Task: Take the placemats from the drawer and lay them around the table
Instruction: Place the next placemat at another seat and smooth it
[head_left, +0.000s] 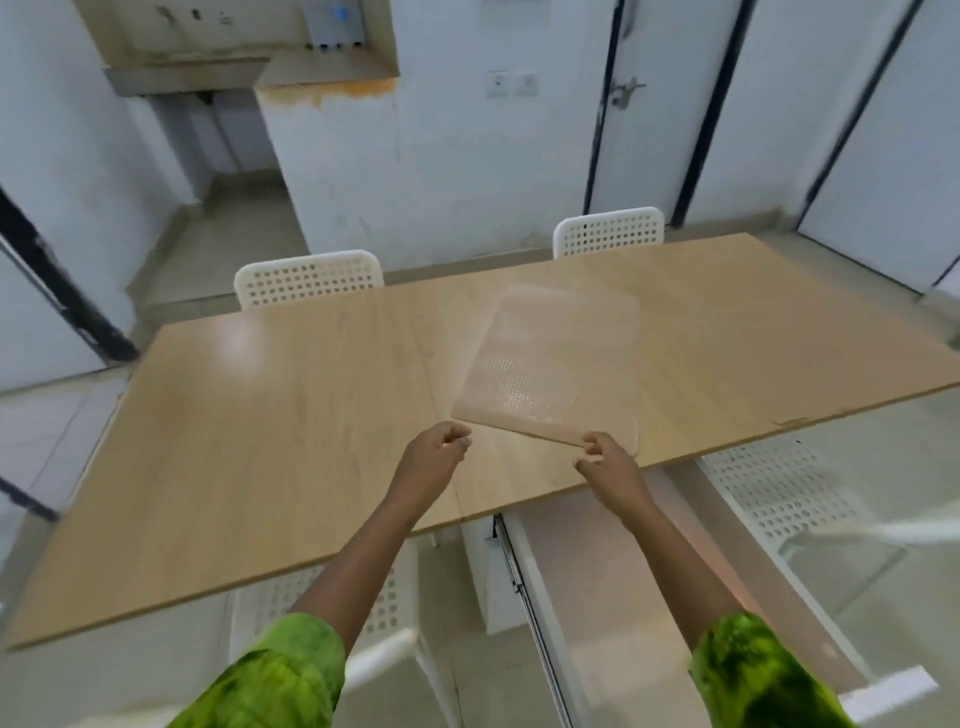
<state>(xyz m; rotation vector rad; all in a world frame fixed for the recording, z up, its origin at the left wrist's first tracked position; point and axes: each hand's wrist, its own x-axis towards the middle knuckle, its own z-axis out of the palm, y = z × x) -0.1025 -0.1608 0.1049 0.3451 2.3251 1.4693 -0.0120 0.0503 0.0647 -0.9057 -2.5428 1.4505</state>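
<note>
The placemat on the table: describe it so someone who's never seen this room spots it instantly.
Find the long wooden table. On its right half, near the front edge, a placemat lies askew, its near edge pinched by the right hand. Unlike the white perforated chairs around, it is flat, see-through and round-cornered.

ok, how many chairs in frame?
4. Far-left chair and far-right chair behind the table; near-right chair and near-left chair partly under the near edge. More could be off-frame.
</note>
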